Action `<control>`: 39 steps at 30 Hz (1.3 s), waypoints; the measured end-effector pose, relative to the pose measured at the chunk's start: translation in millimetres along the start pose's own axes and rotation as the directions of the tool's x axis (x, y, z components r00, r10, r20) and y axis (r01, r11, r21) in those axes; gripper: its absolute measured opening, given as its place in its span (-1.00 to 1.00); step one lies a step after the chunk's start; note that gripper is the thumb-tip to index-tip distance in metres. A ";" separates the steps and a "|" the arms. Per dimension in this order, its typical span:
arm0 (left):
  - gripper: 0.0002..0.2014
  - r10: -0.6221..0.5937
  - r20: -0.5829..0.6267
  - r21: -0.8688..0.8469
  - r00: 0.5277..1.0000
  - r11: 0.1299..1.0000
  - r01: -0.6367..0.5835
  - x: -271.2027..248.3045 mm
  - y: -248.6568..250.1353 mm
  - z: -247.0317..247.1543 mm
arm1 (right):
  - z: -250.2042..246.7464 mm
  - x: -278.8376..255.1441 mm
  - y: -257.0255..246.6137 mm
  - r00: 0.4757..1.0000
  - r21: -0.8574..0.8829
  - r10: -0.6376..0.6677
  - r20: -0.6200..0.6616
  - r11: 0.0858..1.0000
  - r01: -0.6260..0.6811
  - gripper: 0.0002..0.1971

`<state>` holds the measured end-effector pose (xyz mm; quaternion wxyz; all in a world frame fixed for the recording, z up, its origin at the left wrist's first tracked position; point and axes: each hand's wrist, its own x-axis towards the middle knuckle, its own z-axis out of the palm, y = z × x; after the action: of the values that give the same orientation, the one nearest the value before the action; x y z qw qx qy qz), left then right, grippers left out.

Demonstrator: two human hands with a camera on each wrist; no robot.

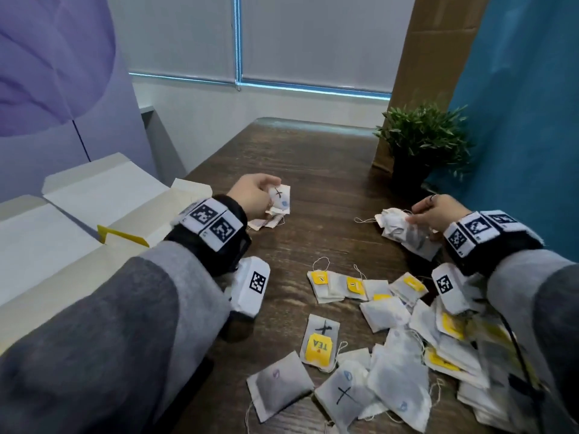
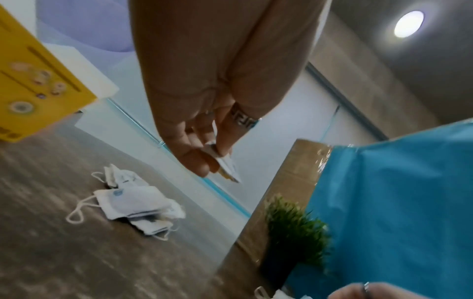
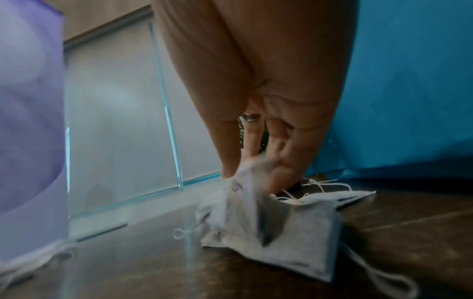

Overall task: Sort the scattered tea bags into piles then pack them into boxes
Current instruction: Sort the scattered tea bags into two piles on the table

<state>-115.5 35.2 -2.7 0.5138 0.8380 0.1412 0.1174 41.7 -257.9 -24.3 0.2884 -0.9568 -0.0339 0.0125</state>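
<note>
My left hand pinches a white tea bag with a black cross just above a small pile of tea bags on the wooden table. The left wrist view shows that hand holding the bag over the pile. At a second pile on the right, my right hand has its fingertips on the top bag. In the right wrist view, the thumb and fingers pinch the raised corner of a grey tea bag. Several unsorted bags, some with yellow tags, lie near me.
Opened white cartons with raised flaps stand along the table's left side, and one shows a yellow panel. A potted green plant stands at the far right, before a cardboard sheet and a blue cloth.
</note>
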 end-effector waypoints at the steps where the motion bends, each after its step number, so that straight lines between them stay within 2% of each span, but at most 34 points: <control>1: -0.45 -0.002 0.052 0.088 0.999 0.996 -0.002 3.8 1.9 1.3 | 0.6 2.0 -1.4 0.999 -0.147 -0.033 -0.018 0.989 0.030 -0.62; 3: -0.45 -0.058 0.180 0.349 0.982 0.937 -0.009 7.1 2.6 1.8 | 3.7 -2.0 -12.5 0.990 -0.360 -0.139 -0.021 0.925 0.123 -0.57; 5: -0.50 -0.114 0.214 0.581 0.970 0.814 -0.033 6.4 2.4 -0.1 | 7.6 -19.0 -30.6 0.963 -0.389 -0.263 0.061 0.882 0.266 -0.60; 6: -0.53 -0.119 0.210 0.644 0.970 0.763 -0.046 4.7 2.7 -0.9 | 10.1 -30.6 -40.3 0.933 -0.379 -0.327 0.152 0.852 0.361 -0.64; 8: -0.61 -0.099 0.227 0.667 0.969 0.740 -0.081 -2.3 3.8 -2.2 | 17.1 -56.8 -58.3 0.840 -0.345 -0.379 0.388 0.786 0.514 -0.72; 10: -0.73 -0.105 0.299 0.591 0.948 0.801 -0.097 -17.1 5.7 -1.9 | 24.5 -81.7 -72.1 0.741 -0.281 -0.341 0.578 0.769 0.574 -0.75; 12: -0.79 -0.153 0.434 0.524 0.888 0.845 -0.111 -38.3 9.6 -0.4 | 31.2 -97.2 -80.9 0.668 -0.205 -0.295 0.683 0.801 0.563 -0.66; 14: -0.72 -0.189 0.569 0.514 0.800 0.841 -0.167 -60.3 14.7 3.1 | 38.1 -105.3 -85.3 0.640 -0.184 -0.264 0.722 0.818 0.545 -0.56; 17: -0.56 -0.262 0.676 0.548 0.689 0.804 -0.232 -84.2 16.0 7.2 | 42.6 -114.5 -90.6 0.641 -0.214 -0.265 0.721 0.794 0.569 -0.58; 19: -0.48 -0.318 0.700 0.574 0.640 0.783 -0.238 -94.8 12.6 9.4 | 40.6 -118.6 -91.0 0.658 -0.247 -0.260 0.707 0.781 0.574 -0.71; 21: -0.42 -0.342 0.712 0.585 0.613 0.772 -0.250 -101.6 10.4 12.1 | 36.2 -121.7 -90.9 0.671 -0.260 -0.262 0.693 0.778 0.572 -0.82; 24: -0.36 -0.323 0.701 0.607 0.636 0.738 -0.294 -108.9 11.7 19.1 | 28.0 -125.9 -90.7 0.701 -0.278 -0.293 0.650 0.767 0.579 -0.93; 28: -0.33 -0.285 0.688 0.621 0.667 0.708 -0.337 -113.2 10.5 25.3 | 16.7 -133.0 -87.9 0.709 -0.208 -0.347 0.615 0.795 0.569 -0.90; 31: -0.38 -0.272 0.698 0.610 0.662 0.710 -0.351 -115.0 8.4 26.1 | 12.8 -137.4 -83.6 0.684 -0.062 -0.362 0.633 0.858 0.511 -0.92; 34: -0.45 -0.278 0.701 0.602 0.656 0.725 -0.336 -116.4 10.0 23.3 | 13.5 -135.8 -79.7 0.692 0.212 -0.430 0.580 0.899 0.382 -0.87; 36: -0.53 -0.270 0.700 0.585 0.662 0.748 -0.314 -115.4 15.8 17.0 | 14.3 -132.9 -79.6 0.707 0.421 -0.502 0.499 0.853 0.308 -0.83; 39: -0.65 -0.169 0.679 0.531 0.715 0.785 -0.319 -105.8 30.5 0.2 | 14.2 -130.0 -82.9 0.778 0.695 -0.544 0.314 0.690 0.202 -0.77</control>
<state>-210.6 -16.0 19.0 0.2209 0.9438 -0.0687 -0.2363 -93.3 -190.6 10.3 0.5662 -0.7382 -0.3023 0.2076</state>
